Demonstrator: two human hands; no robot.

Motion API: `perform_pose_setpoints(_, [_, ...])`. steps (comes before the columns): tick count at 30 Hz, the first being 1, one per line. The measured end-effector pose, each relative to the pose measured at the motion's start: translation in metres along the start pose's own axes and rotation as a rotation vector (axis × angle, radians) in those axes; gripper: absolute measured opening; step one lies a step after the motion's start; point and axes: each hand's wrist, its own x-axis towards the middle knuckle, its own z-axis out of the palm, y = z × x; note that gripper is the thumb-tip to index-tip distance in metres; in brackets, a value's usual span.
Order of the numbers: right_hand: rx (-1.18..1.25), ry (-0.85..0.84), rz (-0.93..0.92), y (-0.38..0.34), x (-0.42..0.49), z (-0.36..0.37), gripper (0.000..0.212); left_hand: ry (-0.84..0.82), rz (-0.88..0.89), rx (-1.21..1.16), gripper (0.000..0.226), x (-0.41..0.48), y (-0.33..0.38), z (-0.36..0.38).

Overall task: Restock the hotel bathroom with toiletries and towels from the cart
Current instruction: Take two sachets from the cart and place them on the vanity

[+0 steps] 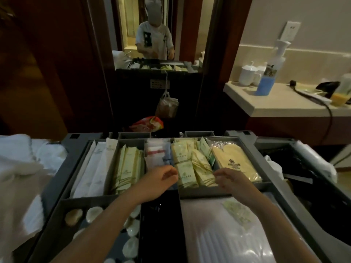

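Dim hotel room: dark wood panels, mirror [157, 31] ahead, beige counter [275, 109] at right with a blue bottle [265, 80] and white cups [247, 73]. Below us sat the grey cart tray [224, 192], split into compartments. Back row, left to right: long white packets [95, 168], green-striped packets [129, 168], clear packets [155, 152], pale yellow sachets [191, 168], a yellow cloth pack [233, 158] in film. Front row: round soaps [95, 213] left, black bin [161, 224] middle, film-wrapped sheets [228, 234] right. White linen [22, 168] was piled just left of the cart.

Both our hands were over the back row. Our left hand [161, 179] sat at the divider between clear packets and sachets, fingers curled, tips touching the stack's left edge. Our right hand [231, 181] was at the stack's right edge, fingers curled down onto the sachets. We couldn't tell whether either hand actually pinched one. Sachets sat in their compartment, packed on edge.
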Motion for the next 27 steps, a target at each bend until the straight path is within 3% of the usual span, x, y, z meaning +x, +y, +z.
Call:
perform_pose_setpoints(6, [-0.085, -0.028, -0.022, 0.007, 0.055, 0.000, 0.026, 0.010, -0.124, -0.211, 0.040, 0.046, -0.011, 0.033])
perform_pose_setpoints(10, [-0.104, -0.082, -0.041, 0.017, 0.088, 0.001, 0.036, 0.165, -0.204, -0.231, 0.039, 0.076, -0.010, 0.052])
perform_pose_setpoints(15, [-0.112, -0.153, -0.068, 0.024, 0.122, 0.007, 0.043, 0.315, -0.198, -0.164, 0.034, 0.096, -0.010, 0.073])
perform_pose_setpoints(21, [-0.075, -0.262, -0.008, 0.031, 0.144, 0.018, 0.055, 0.278, -0.173, 0.043, 0.036, 0.096, -0.019, 0.084])
perform_pose_setpoints(27, [-0.062, -0.063, -0.115, 0.049, 0.142, 0.045, 0.036, 0.271, -0.144, 0.144, 0.031, 0.096, -0.021, 0.084])
